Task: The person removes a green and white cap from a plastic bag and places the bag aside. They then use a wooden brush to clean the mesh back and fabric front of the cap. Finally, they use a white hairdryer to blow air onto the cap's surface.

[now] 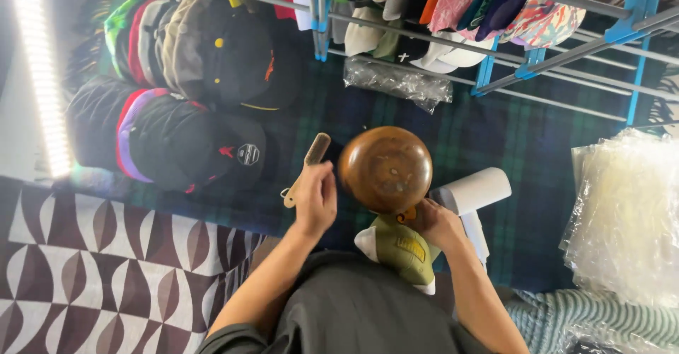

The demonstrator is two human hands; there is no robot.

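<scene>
A wooden brush (305, 168) is gripped in the left hand (316, 200), the fingers closed round its handle; the bristled head points up and away, just beside a rounded brown wooden form (385, 168). The form stands in the middle of the view, on a dark green plaid blanket (495, 128) spread over the floor.

An olive-green cap (403, 248) with a white brim is grasped by the right hand (433, 221), the fingers closed on the cap's upper edge just below the form. The cap lies against the person's lap, touching the form's lower side. Just right of that hand a white cylindrical device (475, 190) is seen on the blanket.

To the left, two rows of stacked caps (177, 113) are laid out, mostly dark, some with red, purple and green. Behind, more caps are hung on a blue and grey rack (537, 57), and a crumpled clear plastic bag (396, 82) lies under it. A pile of clear plastic bags (626, 212) is seen at the right edge. A brown and white patterned rug (92, 269) covers the floor at the lower left, and a strip light (39, 71) glows along the left edge.
</scene>
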